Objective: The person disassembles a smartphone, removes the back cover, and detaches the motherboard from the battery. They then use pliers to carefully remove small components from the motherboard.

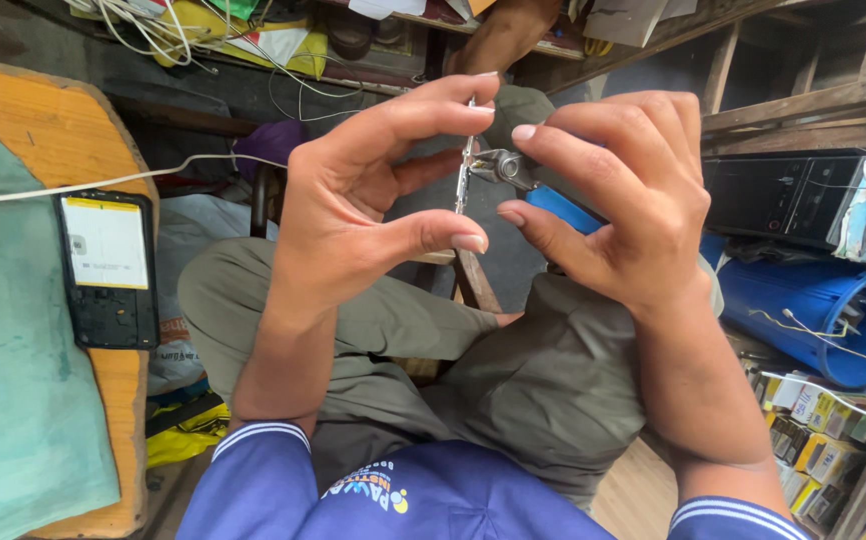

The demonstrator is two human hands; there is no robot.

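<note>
The left hand pinched a thin metal strip between its fingers; the right hand gripped blue-handled pliers (jaws on the strip).

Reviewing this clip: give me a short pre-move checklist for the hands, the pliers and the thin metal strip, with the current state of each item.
1. Left hand grips the thin metal strip between index fingertip and thumb: ok.
2. Right hand holds the blue-handled pliers: ok.
3. Plier tips meet the strip at about mid-length: ok; whether they actually clamp it, cannot tell.
4. Strip stands roughly upright between the two hands: ok.
5. Work held in the air above the lap, nothing under it for support: not ok.
6. Opened phone lies on the wooden table to the left, apart from both hands: ok.
</note>
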